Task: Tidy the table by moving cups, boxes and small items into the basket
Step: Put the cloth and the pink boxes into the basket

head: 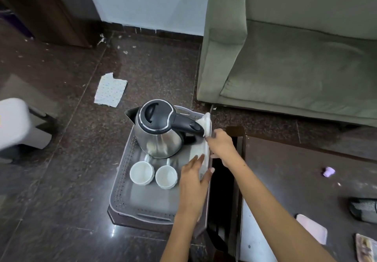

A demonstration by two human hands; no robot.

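Note:
A grey perforated basket (122,182) sits on a low dark stand beside the table. Inside stand a steel kettle (161,131) with a black lid and handle, and two white cups (141,172) (166,176) side by side in front of it. A white flat tray or box (206,123) stands on edge against the basket's right wall. My left hand (192,180) lies flat against its inner face with the thumb over its edge. My right hand (221,145) grips its outer edge from the table side.
The dark table (295,190) on the right holds a small purple item (328,171), a pink-white flat piece (312,228), a dark mesh object (364,208) and a printed packet (366,248). A green sofa (295,58) stands behind. A dotted cloth (110,92) lies on the floor.

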